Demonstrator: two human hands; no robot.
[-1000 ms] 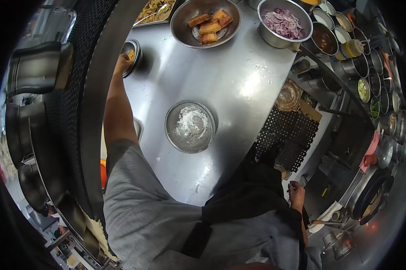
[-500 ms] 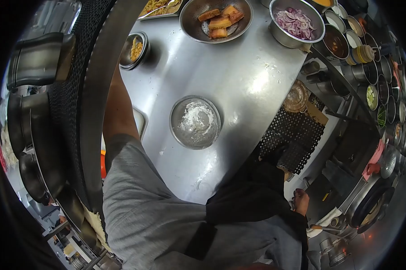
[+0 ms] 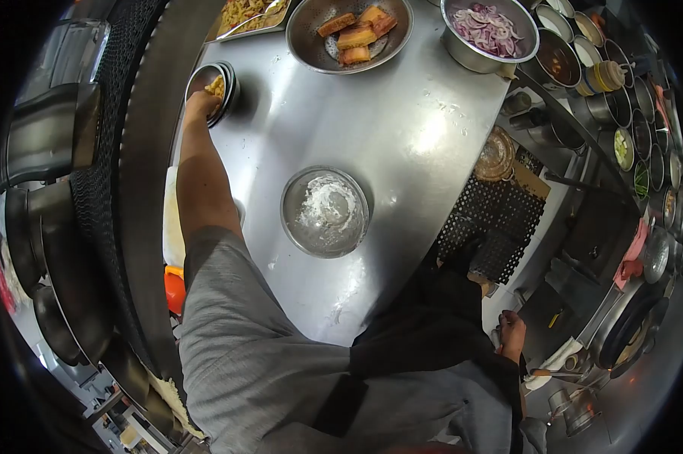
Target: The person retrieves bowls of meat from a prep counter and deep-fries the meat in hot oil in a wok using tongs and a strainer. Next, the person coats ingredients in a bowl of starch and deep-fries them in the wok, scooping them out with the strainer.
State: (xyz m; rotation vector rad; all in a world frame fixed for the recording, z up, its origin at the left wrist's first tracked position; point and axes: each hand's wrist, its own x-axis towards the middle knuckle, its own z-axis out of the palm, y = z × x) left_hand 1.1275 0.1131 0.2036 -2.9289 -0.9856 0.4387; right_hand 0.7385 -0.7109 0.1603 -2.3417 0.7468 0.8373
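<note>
My left hand [image 3: 203,104] reaches into a small metal bowl [image 3: 226,74] at the upper left, against some yellow food [image 3: 216,86]. Its fingertips are hidden in the bowl, so a grip cannot be made out. My right hand [image 3: 512,333] hangs low beside my body at the right, fingers curled in; what they hold, if anything, is too small to name. Between the two arms, a round metal bowl [image 3: 290,219] dusted with white powder [image 3: 328,203] rests on the steel table [image 3: 273,151].
At the table's far side are a tray of food [image 3: 254,17], a bowl with browned blocks [image 3: 300,45] and a bowl of sliced onions [image 3: 484,32]. Pans [image 3: 629,337] and several containers line the right. A metal shelf post [image 3: 149,151] runs along the left.
My left hand, hidden by the post half a second ago, shows again at the small bowl's near side. The view has shifted slightly; the powdered bowl stays in place on the table.
</note>
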